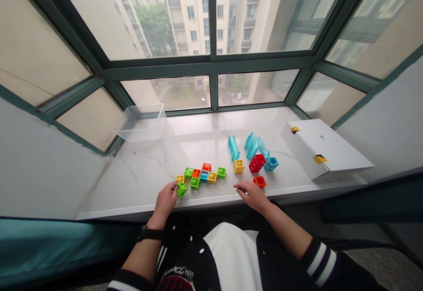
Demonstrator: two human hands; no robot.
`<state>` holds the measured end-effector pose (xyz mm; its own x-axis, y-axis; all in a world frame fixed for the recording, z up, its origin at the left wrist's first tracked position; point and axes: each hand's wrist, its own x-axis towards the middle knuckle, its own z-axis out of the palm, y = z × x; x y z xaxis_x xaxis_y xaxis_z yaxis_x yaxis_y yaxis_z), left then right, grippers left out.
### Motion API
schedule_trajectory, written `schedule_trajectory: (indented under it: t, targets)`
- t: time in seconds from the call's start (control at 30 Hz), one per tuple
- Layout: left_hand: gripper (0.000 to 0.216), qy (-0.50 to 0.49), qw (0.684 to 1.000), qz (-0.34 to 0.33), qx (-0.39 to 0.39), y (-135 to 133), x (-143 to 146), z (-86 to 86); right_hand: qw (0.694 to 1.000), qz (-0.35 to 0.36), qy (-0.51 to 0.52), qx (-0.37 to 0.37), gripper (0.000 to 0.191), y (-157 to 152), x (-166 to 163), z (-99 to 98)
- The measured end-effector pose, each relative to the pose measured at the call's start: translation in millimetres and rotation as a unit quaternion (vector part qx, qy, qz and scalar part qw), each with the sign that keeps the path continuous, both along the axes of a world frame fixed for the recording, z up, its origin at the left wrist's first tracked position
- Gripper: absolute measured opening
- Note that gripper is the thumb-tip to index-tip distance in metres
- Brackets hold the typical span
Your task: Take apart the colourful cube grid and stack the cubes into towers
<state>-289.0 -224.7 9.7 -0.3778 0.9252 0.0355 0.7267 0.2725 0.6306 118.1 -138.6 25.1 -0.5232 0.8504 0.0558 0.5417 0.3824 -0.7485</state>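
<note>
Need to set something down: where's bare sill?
Bare marble sill lies between the clear plastic bin and the white box, behind the colored blocks. Crowded: those blocks by the left hand, and teal pieces near the right hand.

Glossy plastic blocks point(194, 183), polished stone sill point(139, 185), clear plastic tub point(142, 123), prob. matt card box point(325, 145)

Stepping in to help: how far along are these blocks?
Done: colored blocks sit clustered on the marble sill. In hand: the left hand grips a green block. Left: a yellow block, red block and turquoise curved pieces lie apart; the right hand is by an orange block.
</note>
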Motion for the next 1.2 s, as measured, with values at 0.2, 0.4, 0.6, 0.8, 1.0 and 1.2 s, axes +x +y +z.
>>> schedule_trajectory:
  t: [0.2,0.4,0.6,0.8,1.0,1.2]
  targets:
    - [0.030,-0.253,0.960,0.121,-0.003,-3.2,-3.9,-0.3,1.000,0.002,0.003,-0.017,0.026,-2.0,-2.0,-1.3]
    - [0.053,-0.423,0.895,0.137,0.043,4.9,26.7,14.5,0.999,0.000,0.031,-0.032,0.025,-1.8,-7.4,5.1]
    - [0.043,-0.443,0.896,-0.011,0.015,18.2,102.8,32.7,0.989,0.036,0.116,-0.088,0.033,-7.8,-29.7,25.3]
    - [0.027,-0.377,0.914,-0.148,0.035,36.3,167.3,39.1,0.989,-0.016,0.105,-0.103,0.051,-17.0,-45.9,35.4]
    - [0.026,-0.356,0.908,-0.219,0.032,41.2,185.5,36.0,0.994,-0.036,0.092,-0.048,0.046,-2.5,-14.3,30.1]
    - [0.046,-0.411,0.891,-0.185,-0.062,45.7,177.4,-0.2,0.998,-0.047,-0.038,0.034,0.057,23.6,18.7,18.1]
